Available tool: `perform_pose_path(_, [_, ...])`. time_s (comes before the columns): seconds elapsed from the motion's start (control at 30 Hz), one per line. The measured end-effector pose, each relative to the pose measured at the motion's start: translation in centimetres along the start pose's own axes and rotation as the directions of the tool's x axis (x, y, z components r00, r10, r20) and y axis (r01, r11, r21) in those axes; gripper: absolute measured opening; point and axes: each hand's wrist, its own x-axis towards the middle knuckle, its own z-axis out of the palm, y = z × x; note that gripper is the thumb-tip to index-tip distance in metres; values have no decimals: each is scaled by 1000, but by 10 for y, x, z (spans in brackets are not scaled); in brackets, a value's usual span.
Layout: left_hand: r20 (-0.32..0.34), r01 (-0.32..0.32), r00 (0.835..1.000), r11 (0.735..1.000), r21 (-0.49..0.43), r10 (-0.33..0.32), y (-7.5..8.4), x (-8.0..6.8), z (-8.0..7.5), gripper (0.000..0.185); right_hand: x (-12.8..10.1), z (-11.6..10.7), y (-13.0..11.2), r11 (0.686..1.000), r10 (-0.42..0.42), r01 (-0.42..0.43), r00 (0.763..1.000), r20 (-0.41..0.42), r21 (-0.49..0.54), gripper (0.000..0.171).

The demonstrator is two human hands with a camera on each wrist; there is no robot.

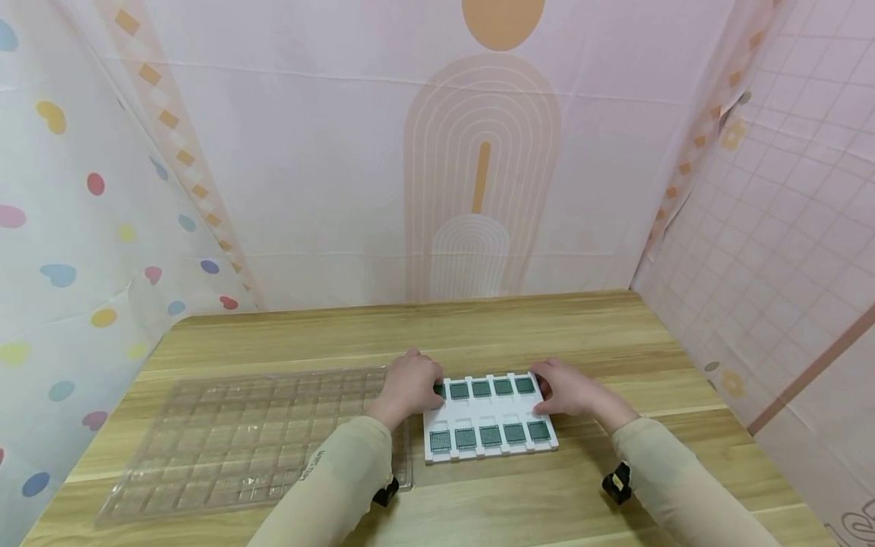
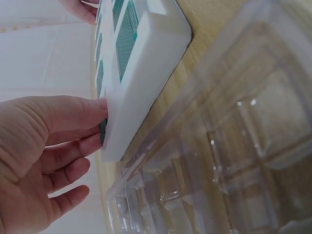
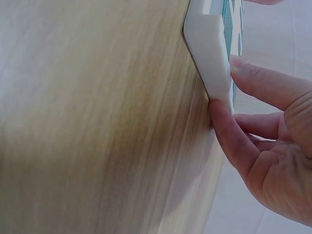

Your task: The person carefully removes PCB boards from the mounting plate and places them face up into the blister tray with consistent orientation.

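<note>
Currently, white tray (image 1: 475,411) lies flat on wooden table (image 1: 519,513), between the fingers of both hands; long axis left to right, right end slightly farther from the person. Two rows of green chips run along this axis, faces up. Left hand (image 1: 412,386): thumb and index nearly closed, pinching corner chip (image 2: 103,130) at the tray's far left; remaining fingers loosely spread. Right hand (image 1: 569,389): thumb above, index at the edge, gripping the tray's right end. Clear tray (image 1: 225,444) left of left-hand fingers.

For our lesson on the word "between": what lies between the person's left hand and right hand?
In the head view, the white tray with two rows of green chips lies between the left hand and the right hand.
</note>
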Motion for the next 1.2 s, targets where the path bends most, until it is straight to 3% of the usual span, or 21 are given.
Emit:
perform_pose_path(0.33, [-3,0,1000,994,-106,-1,-5,-1,-1,11,0,1,0,1000,-11,11,1000,-9,9,62])
perform_pose_path(0.5, [-24,2,1000,988,-152,-6,-5,-2,-5,17,0,1,0,1000,-3,3,1000,-7,9,62])
perform_pose_path(0.97, [-107,-33,994,988,-149,17,-6,-5,-11,14,0,2,3,1000,-10,10,1000,-13,14,62])
perform_pose_path(1.2, [-136,-26,991,976,-216,-4,-5,-9,-17,16,0,1,4,1000,-3,3,1000,-13,8,62])
